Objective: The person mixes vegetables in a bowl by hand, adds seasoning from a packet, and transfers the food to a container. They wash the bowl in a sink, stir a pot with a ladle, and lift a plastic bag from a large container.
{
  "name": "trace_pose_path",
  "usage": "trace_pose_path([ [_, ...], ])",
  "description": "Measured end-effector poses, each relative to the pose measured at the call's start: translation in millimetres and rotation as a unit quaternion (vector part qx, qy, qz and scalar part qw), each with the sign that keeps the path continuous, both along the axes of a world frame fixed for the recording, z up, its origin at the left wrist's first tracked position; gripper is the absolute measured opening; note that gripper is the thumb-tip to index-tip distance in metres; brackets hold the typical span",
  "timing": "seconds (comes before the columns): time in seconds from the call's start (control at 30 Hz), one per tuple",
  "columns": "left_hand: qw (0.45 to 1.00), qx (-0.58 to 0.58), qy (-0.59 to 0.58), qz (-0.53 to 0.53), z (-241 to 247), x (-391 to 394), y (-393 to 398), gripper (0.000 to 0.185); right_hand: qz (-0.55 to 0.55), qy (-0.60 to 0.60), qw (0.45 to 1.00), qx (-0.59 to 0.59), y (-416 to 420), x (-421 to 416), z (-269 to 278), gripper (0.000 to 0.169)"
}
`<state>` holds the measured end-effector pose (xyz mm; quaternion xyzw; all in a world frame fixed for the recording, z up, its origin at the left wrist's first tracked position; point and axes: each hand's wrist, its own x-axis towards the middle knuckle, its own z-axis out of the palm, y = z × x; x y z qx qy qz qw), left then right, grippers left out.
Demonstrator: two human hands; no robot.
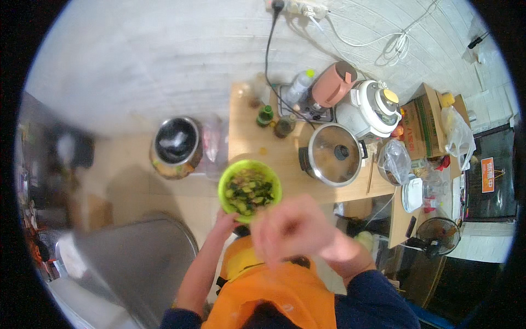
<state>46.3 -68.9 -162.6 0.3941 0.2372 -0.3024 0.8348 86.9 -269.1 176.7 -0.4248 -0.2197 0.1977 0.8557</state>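
My left hand (227,221) grips the near left rim of a lime-green bowl (222,196). Cut pieces of green vegetable (246,192) mixed with paler bits fill much of it. The bowl is at the near left corner of the wooden table. Raised close to the camera, my right hand (294,230) is blurred and overlaps the bowl's near right edge. Its fingers look curled, but blur hides whether anything is between them. Below both hands is an orange apron (267,292).
A glass-lidded pan (328,160) stands on the wooden table (259,144), with a green bottle (264,117), pink kettle (332,88) and white electric cooker (372,109) behind. Chopsticks (370,177) lie right of the pan. Left are a metal-rimmed bin (176,142) and grey chair back (139,255).
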Motion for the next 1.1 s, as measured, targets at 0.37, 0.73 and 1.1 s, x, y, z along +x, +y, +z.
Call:
trace_pose_path([
  [0.37, 0.967, 0.193, 0.027, -0.162, 23, 52, -39, 0.06, -0.222, 0.064, 0.804, -0.547, -50, -29, -275, 0.022],
  [0.73, 0.787, 0.429, -0.432, -0.1, 74, 303, -215, 0.043, -0.172, 0.036, 0.852, -0.493, -71, 8, -288, 0.023],
  [1.1, 0.935, 0.326, -0.099, -0.1, 34, 390, -276, 0.053, -0.12, 0.037, 0.875, -0.468, -91, 22, -279, 0.028],
])
